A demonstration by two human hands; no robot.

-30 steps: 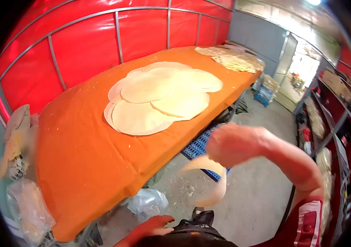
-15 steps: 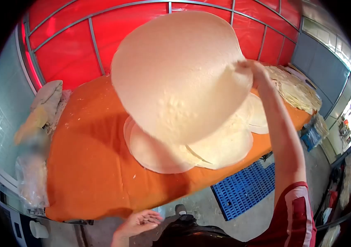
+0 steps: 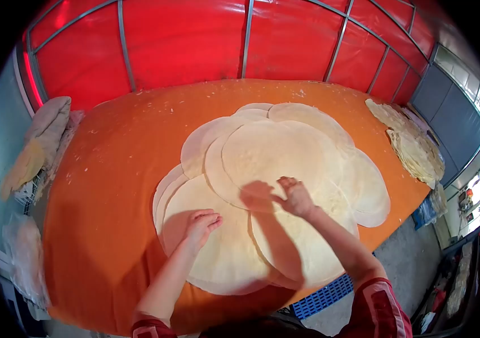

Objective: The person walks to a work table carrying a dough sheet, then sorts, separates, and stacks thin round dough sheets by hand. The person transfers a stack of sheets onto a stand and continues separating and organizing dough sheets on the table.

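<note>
Thin round flatbread sheets [image 3: 273,152] lie overlapping in a wide spread on the orange cloth of the table [image 3: 99,225]. Above the middle of them is my right hand [image 3: 295,196], thumb apart from the fingers and nothing in it; its shadow falls on the sheets to its left. My left hand [image 3: 201,225] hovers over a flatbread at the near left [image 3: 217,253], fingers loosely stretched and bent a little, also holding nothing. Whether either hand touches a sheet I cannot tell for certain.
Crumpled, folded flatbread sheets [image 3: 414,146] are heaped at the table's right end. Folded cloth [image 3: 50,121] and a clear plastic bag [image 3: 24,253] stand along the left edge. A blue plastic pallet [image 3: 324,296] lies on the floor, and red sheeting [image 3: 183,45] walls the back.
The large flatbread sheet raised in my right hand has come down onto the others and been let go. My left hand has risen from beside the table edge to over the sheets.
</note>
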